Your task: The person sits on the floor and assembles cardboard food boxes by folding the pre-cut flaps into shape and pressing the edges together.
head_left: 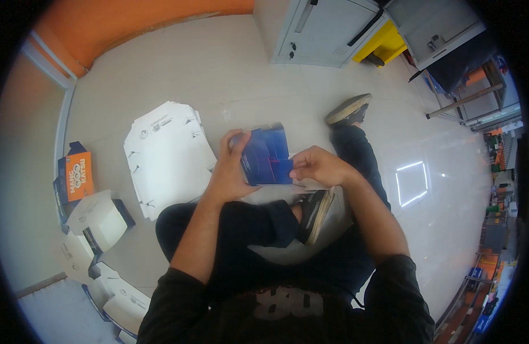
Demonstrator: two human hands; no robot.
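Hanging above the person's bent legs, near the middle of my view, the blue paperboard carton (263, 157) is held off the floor (247, 86) in both hands, its panels partly folded. On my feed, the left hand (233, 166) is curved around its left side, thumb spread from the fingers and gripping the edge. The right hand (320, 167) has its thumb and index finger nearly closed, pinching the lower right corner; I cannot tell how its other fingers press. Just below is a dark shoe (317, 218) with a pale sole. To the left, I see a stack of flat white carton blanks (170, 155) on the floor, then an orange-and-blue carton (80, 175) and white-sided folded cartons (104, 221) beyond it. A grey metal cabinet (324, 31) stands at the top, beside a yellow object (384, 46).
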